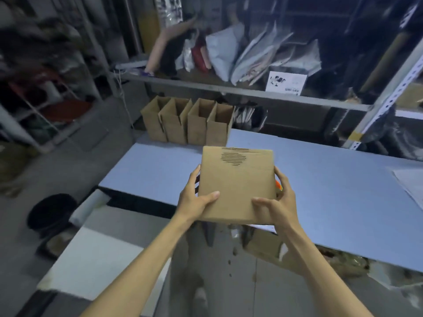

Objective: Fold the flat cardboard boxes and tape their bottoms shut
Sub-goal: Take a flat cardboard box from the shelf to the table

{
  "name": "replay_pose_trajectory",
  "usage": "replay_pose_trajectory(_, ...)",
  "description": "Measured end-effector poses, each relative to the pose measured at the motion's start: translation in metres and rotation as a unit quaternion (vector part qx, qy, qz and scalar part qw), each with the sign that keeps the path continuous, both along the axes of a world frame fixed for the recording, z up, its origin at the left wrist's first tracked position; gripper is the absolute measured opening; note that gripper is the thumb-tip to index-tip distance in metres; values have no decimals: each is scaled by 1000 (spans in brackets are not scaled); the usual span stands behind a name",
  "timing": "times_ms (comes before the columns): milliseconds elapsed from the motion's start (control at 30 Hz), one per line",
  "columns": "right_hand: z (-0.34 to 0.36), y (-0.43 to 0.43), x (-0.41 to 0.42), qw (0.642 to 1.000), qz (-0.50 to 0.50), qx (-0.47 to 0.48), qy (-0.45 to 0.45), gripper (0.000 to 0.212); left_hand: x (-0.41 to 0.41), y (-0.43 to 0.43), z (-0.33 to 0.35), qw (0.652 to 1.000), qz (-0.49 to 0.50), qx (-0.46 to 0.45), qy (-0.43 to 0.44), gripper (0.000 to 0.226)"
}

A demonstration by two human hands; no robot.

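Head view: the brown cardboard box (237, 179), with a torn patch of bare corrugation near its top edge, hangs over the near edge of the pale blue worktop (332, 179). My left hand (194, 202) and right hand (277, 204) each curl round a side, thumbs on the facing panel, which I judge steadies it for folding. Four open-topped brown boxes (187, 122) stand in a row at the far edge, probably parked out of my way.
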State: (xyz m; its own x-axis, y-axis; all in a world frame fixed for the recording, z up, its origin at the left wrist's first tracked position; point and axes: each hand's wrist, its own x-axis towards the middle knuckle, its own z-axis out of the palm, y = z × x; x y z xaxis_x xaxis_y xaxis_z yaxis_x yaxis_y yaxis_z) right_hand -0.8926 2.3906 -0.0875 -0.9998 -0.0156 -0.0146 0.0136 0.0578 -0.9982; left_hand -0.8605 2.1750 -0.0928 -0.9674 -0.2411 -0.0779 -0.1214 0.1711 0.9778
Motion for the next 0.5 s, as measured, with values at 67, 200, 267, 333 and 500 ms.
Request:
replay_pose_trajectory(67,-3,-8,-22,1000,6,0,-16,92,-20,-7,-5,1000,10,-3,-4,84)
replay_pose_trajectory(200,-15,-23,-77,999,12,-3,-47,93,-71,-22,-19,1000,13,0,-12,84)
replay_pose_trajectory(267,-19,-35,-107,999,11,10,-42,95,-102,-32,-27,1000,15,4,-13,83)
replay_pose_trajectory(333,-23,-49,-138,999,11,15,-35,94,-133,-46,-33,1000,14,10,-23,83)
replay_pose_trajectory(500,-37,-87,-196,998,6,24,-61,87,-198,-82,-47,998,11,18,-64,84)
